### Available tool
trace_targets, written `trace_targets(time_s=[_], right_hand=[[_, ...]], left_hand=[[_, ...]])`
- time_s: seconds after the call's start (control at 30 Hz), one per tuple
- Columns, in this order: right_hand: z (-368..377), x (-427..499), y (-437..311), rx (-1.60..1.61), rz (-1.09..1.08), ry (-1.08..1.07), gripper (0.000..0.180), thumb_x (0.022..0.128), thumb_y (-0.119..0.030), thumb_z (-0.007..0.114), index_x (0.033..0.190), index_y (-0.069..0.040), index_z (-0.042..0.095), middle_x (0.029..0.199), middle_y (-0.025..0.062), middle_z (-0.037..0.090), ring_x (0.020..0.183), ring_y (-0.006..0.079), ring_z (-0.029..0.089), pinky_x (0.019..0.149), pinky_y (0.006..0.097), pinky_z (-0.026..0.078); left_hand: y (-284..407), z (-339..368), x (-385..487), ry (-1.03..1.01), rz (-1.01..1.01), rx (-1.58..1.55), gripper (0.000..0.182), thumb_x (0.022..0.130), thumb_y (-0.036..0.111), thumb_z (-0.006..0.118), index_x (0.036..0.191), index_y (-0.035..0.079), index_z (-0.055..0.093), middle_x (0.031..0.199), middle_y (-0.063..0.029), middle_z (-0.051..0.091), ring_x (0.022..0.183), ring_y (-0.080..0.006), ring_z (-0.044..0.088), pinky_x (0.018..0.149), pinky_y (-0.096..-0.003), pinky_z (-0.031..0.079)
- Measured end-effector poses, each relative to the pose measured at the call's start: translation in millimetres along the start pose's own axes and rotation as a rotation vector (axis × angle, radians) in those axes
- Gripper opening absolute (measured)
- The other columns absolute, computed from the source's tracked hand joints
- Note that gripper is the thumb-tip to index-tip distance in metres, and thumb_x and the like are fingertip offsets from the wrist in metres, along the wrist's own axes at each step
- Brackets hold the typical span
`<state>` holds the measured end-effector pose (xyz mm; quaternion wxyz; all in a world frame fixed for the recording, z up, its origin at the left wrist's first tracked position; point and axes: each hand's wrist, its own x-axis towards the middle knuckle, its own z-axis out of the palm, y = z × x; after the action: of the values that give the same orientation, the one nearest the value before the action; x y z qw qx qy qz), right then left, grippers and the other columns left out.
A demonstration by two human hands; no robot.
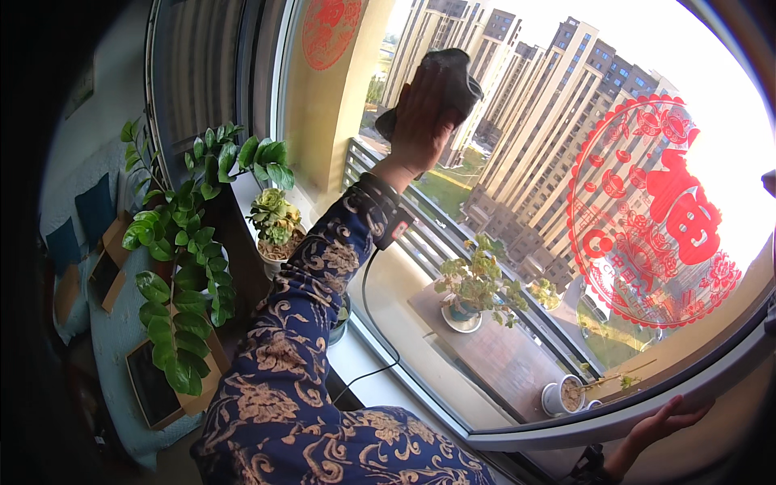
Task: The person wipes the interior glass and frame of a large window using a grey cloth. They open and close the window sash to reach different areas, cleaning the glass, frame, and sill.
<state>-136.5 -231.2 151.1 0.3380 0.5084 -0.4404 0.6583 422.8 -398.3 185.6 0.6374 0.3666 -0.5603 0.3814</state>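
Note:
My left hand [418, 130] is raised against the window glass, its palm and fingers over a crumpled dark cloth [454, 79]. The back of the hand faces me, and a black band with a small device is on the wrist. A thin black cable hangs from there. At the lower right, my right hand [661, 424] is beside the lower edge of the grey window frame [582, 433], fingers spread and holding nothing. Whether it touches the frame I cannot tell. A red paper-cut style decoration [655, 212] is on the glass to the right of the cloth.
Left of my arm stand a leafy green plant [182, 291] and a potted succulent [276, 221] by the sill. Behind the glass are a potted plant [479, 279], a white pot [564, 394] and a railing [436, 224]. Cardboard boxes [112, 267] lie at far left.

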Motion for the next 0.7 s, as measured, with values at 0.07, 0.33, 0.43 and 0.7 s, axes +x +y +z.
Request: trace_targets(time_s=[0.07,0.33,0.43,0.7], right_hand=[[4.9,-2.3,0.8,-0.076,-0.030,0.026,0.067,0.094,-0.035,0.048,0.143,-0.001,0.018,0.143,0.0256,0.025,0.131,0.0367,0.031,0.108,0.0459,0.027],[14.4,-7.4,-12.8,-0.064,0.002,0.072,0.061,0.095,-0.027,0.048,0.142,0.000,0.021,0.143,0.0245,0.027,0.131,0.0350,0.032,0.107,0.0443,0.028],[17.5,-8.8,-17.9,-0.045,0.012,0.075,0.059,0.095,-0.025,0.047,0.143,-0.001,0.022,0.147,0.0205,0.025,0.134,0.0331,0.028,0.109,0.0426,0.025],[15.6,-12.4,-23.2,-0.056,-0.045,0.017,0.060,0.095,-0.025,0.048,0.142,0.000,0.021,0.146,0.0199,0.025,0.136,0.0328,0.025,0.111,0.0432,0.018]], left_hand=[[-30.1,-0.2,12.0,0.024,-0.036,0.016,0.060,0.094,0.036,0.038,0.146,0.009,0.024,0.150,-0.0148,0.023,0.140,-0.0316,0.018,0.111,-0.0482,0.013],[-121.2,0.3,61.5,0.145,-0.268,-0.010,0.062,0.094,0.041,0.034,0.145,0.006,0.024,0.150,-0.0161,0.022,0.140,-0.0328,0.016,0.113,-0.0411,0.014],[-118.3,9.4,89.4,0.130,-0.571,0.095,0.069,0.092,0.047,0.032,0.147,0.007,0.016,0.153,-0.0135,0.014,0.142,-0.0294,0.009,0.112,-0.0472,0.008],[-21.2,22.1,106.5,0.099,-0.244,-0.119,0.061,0.096,0.043,0.027,0.147,0.010,0.019,0.153,-0.0119,0.016,0.142,-0.0288,0.010,0.111,-0.0504,0.005]])
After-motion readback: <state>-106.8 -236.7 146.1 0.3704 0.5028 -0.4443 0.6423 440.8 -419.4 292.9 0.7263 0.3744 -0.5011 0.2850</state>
